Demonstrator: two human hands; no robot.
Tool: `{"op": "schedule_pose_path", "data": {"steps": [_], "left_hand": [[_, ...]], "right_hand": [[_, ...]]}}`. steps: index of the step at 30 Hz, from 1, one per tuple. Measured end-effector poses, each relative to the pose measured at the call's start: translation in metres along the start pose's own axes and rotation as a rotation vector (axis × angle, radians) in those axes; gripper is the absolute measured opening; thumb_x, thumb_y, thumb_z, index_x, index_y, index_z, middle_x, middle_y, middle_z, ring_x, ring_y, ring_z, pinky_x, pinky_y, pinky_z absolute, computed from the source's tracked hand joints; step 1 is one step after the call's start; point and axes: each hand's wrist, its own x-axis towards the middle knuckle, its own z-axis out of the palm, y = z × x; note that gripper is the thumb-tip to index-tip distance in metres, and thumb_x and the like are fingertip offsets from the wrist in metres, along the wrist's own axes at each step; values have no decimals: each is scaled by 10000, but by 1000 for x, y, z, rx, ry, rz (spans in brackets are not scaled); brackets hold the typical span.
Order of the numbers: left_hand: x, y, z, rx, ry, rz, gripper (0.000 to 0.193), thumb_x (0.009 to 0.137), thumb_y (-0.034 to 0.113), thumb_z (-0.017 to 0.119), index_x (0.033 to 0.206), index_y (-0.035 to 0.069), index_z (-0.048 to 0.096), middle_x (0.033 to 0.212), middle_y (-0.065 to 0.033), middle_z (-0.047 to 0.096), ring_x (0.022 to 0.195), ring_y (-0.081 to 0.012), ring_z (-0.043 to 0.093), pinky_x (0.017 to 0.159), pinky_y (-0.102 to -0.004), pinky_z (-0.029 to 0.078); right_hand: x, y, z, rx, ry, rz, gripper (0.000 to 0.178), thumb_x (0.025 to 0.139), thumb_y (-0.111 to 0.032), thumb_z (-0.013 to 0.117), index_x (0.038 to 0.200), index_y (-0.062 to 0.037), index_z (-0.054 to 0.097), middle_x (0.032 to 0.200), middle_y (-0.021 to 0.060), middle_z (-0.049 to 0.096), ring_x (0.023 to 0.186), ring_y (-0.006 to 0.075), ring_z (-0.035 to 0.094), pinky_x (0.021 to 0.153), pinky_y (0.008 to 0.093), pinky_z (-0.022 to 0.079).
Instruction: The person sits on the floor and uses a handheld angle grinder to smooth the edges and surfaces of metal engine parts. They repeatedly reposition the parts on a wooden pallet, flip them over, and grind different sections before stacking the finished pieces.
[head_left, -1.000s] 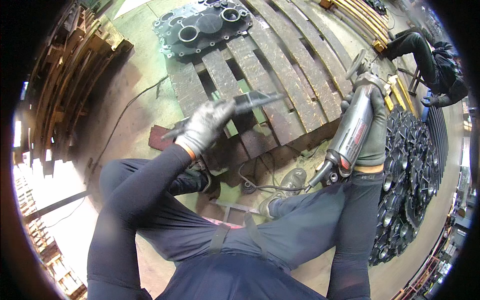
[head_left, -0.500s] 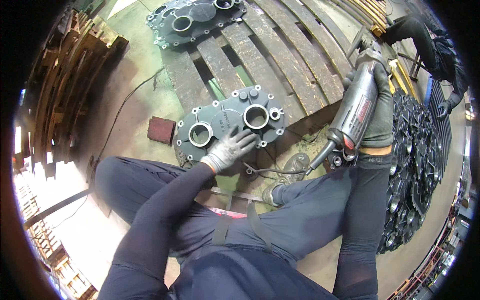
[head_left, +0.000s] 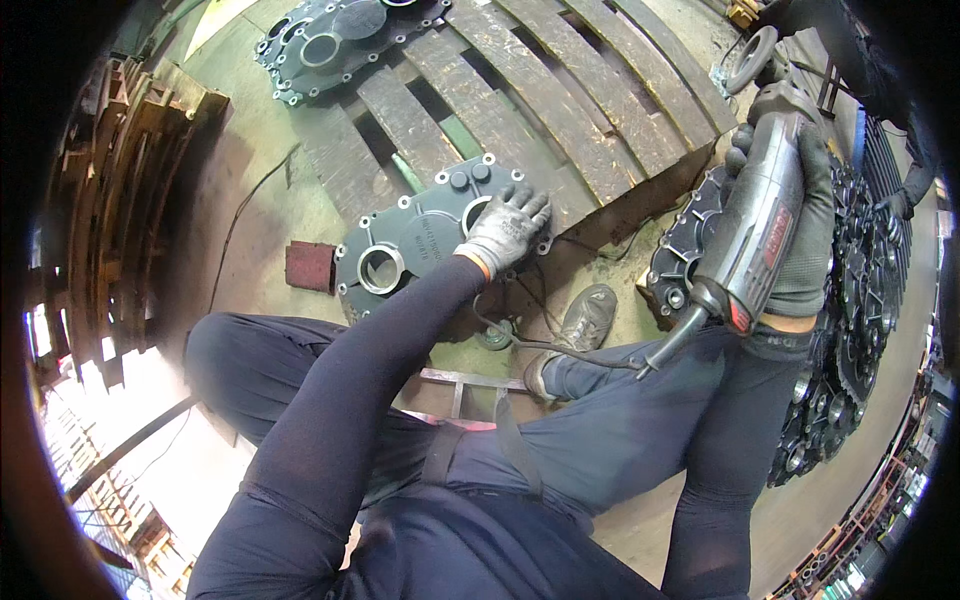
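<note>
A grey cast metal cover with two large round bores lies in front of me at the near edge of the slatted pallet. My left hand, in a light grey glove, rests over the cover's right bore with the fingers stretched out. In my dark-gloved right hand I hold an angle grinder, raised to the right with its disc end pointing away. The grinder's cord runs from its near end toward my feet. Part of the right bore is hidden by the left hand.
A second cover sits at the far left of the wooden pallet. A dark red pad lies left of the near cover. Many dark castings are stacked at right, near another person. Stacked pallets stand at left.
My left hand has slid right and away across the cover, from its near edge onto the right bore. The grinder in my right hand has shifted to the right and slightly nearer.
</note>
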Motion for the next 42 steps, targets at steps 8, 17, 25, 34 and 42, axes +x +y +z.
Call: {"op": "schedule_pose_path", "data": {"steps": [8,17,25,34,42], "left_hand": [[3,12,5,79,-5,41,518,988,186,579,1480,51,667,1613,-140,604,1539,-335,524,1300,-544,374],[-3,-35,-1,8,24,305,525,914,201,669,1432,131,706,1599,-86,629,1523,-307,542,1276,-499,425],[9,-53,7,-145,170,-426,584,1113,462,584,1539,65,638,1620,-164,616,1525,-386,533,1274,-517,393],[3,-57,8,-122,165,-303,553,1109,453,598,1492,59,660,1588,-182,636,1495,-388,560,1263,-519,404],[1,-57,4,-209,224,-314,518,1084,434,641,1426,47,687,1530,-190,661,1460,-409,578,1244,-534,425]], "right_hand": [[-2,-4,-9,69,33,28,457,1088,-412,729,1219,25,703,977,175,795,807,244,834,652,314,722],[-3,-3,-7,86,41,44,425,1107,-383,699,1242,20,715,969,186,792,779,263,833,595,326,728],[2,3,-2,87,28,67,442,1106,-388,703,1285,17,704,977,188,796,760,260,832,583,319,723],[2,16,7,-51,68,98,541,1094,-446,719,1353,25,648,1022,155,782,849,210,821,661,280,708],[2,23,14,-135,52,99,644,1045,-491,775,1401,21,616,1023,137,775,861,208,824,682,278,706]]}}
